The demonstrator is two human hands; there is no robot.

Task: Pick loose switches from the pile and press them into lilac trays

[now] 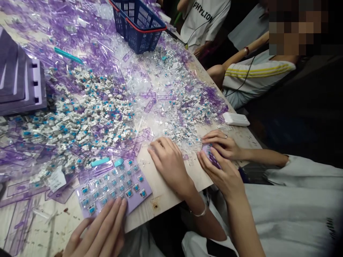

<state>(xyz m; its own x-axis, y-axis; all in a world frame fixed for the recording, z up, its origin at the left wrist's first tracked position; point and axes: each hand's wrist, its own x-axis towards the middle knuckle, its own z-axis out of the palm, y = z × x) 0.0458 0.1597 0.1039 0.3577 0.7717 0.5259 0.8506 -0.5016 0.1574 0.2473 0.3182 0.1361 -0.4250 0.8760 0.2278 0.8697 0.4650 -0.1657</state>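
Observation:
My left hand (100,228) lies at the near edge of a light purple plate (138,201), fingers stretched out and fingertips touching its front row. Rows of clear housings with blue centres, which look like keyboard switches (122,188), sit on this plate. To the right of it, my right hand (171,166) rests on the wooden table with its fingers curled down and thumb near the index finger. Whatever those fingertips hold, if anything, is hidden. Two turquoise plastic pieces (100,161) lie at the plate's far edge.
Loose white-and-blue switches (91,107) and transparent purple pieces (91,46) cover much of the table. A blue basket (144,34) stands at the back; purple trays (18,78) are stacked left. At right, a co-worker's hands (222,167) hold a small purple part.

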